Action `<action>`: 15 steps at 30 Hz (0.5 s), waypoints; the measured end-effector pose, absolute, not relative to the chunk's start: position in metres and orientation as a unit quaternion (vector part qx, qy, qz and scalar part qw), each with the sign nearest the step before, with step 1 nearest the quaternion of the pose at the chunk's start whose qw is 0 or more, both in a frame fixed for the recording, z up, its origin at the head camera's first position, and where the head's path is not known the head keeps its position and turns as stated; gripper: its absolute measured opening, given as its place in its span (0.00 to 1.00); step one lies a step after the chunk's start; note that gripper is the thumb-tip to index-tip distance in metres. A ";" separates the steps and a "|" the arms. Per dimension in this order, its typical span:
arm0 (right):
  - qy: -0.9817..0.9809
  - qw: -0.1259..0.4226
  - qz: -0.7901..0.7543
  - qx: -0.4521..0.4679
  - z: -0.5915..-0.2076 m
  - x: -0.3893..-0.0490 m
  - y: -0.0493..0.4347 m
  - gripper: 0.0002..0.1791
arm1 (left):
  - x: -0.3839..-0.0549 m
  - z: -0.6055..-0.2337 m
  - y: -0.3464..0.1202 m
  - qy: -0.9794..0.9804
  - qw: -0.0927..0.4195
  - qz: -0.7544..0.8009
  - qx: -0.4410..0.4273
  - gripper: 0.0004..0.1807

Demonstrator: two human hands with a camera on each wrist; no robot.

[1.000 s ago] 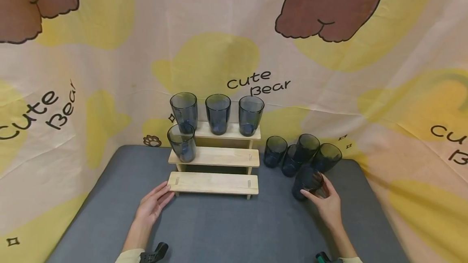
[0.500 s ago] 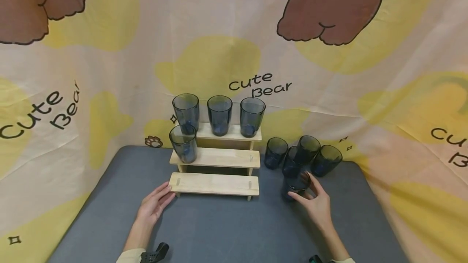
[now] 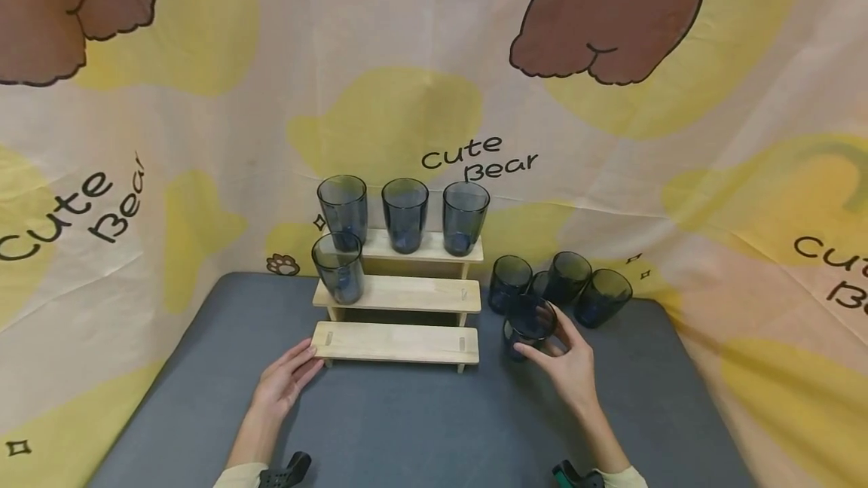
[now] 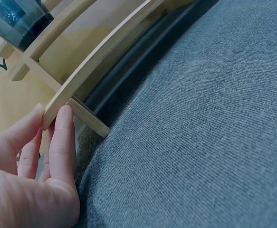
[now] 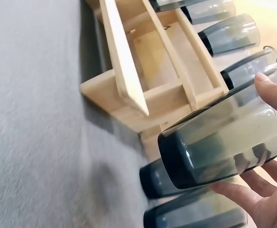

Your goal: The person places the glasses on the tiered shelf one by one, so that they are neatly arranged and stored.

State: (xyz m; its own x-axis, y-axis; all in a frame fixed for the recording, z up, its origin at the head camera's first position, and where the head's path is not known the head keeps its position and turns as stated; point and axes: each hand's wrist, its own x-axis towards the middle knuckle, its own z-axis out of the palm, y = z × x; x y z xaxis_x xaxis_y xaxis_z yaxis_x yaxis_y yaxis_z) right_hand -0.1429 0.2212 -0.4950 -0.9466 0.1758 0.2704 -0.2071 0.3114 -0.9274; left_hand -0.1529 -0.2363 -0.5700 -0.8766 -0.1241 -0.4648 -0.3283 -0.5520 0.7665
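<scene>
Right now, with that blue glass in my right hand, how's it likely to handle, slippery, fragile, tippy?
The glass looks smooth and glossy, so probably slippery; the right hand wraps it with fingers and thumb. It is see-through with thin-looking walls, so likely fragile if knocked against the rack. Tall and tapering to a narrower base, it may tip easily.

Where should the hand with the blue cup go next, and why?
Probably left and up to the middle step. The right hand holds a glass off the mat; that step has one glass and room, while the left hand touches the rack's corner.
</scene>
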 end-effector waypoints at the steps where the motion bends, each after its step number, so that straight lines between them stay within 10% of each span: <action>1: -0.789 0.164 0.592 0.014 -0.494 -0.144 0.219 0.47 | -0.153 -0.570 -0.236 0.468 0.060 0.848 -0.241 0.12; 15: -0.780 0.162 0.603 0.053 -0.466 -0.165 0.187 0.46 | -0.152 -0.567 -0.237 0.458 0.062 0.854 -0.238 0.13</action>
